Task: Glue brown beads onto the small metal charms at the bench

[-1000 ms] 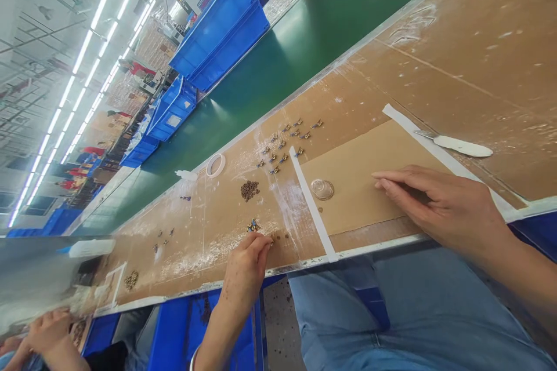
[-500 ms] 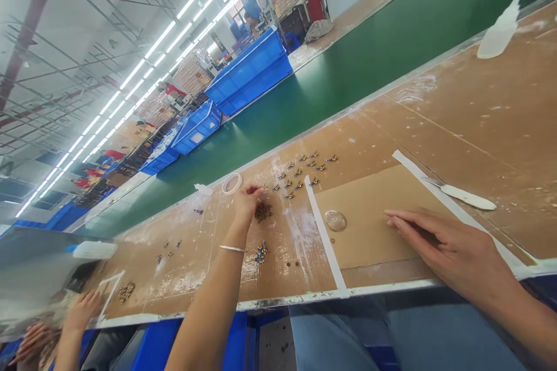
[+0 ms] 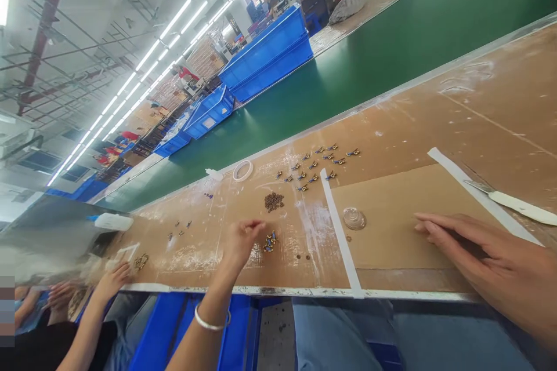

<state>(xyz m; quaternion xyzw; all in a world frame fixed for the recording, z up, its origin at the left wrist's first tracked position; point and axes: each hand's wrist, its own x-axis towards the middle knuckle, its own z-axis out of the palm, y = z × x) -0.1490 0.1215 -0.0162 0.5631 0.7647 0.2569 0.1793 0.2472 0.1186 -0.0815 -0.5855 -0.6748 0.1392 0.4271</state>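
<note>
My left hand (image 3: 240,243) hovers just left of a small pile of blue-and-yellow figure-like pieces (image 3: 270,241). Its thumb and index finger are drawn together, and I see nothing between them. Behind it lies a heap of small dark brown bits (image 3: 274,202). Farther back, several blue-and-yellow pieces (image 3: 313,164) are spread in loose rows. Over the right part of a cardboard sheet (image 3: 391,208), my right hand (image 3: 491,261) has thumb and index finger pressed close; anything in that pinch is too small to make out. A clear round dish (image 3: 354,218) rests on the sheet's left side.
A knife with a white handle (image 3: 522,206) lies at the right. A tape roll (image 3: 242,170) and a white bottle (image 3: 114,221) are on the table. Beyond runs a green conveyor belt (image 3: 391,46) with blue crates (image 3: 270,61) behind. A co-worker's hand (image 3: 115,278) is at the left.
My left hand has come back from the spread pieces toward the near pile, leaving one piece at their left end. My right hand stays over the cardboard. The view has shifted slightly.
</note>
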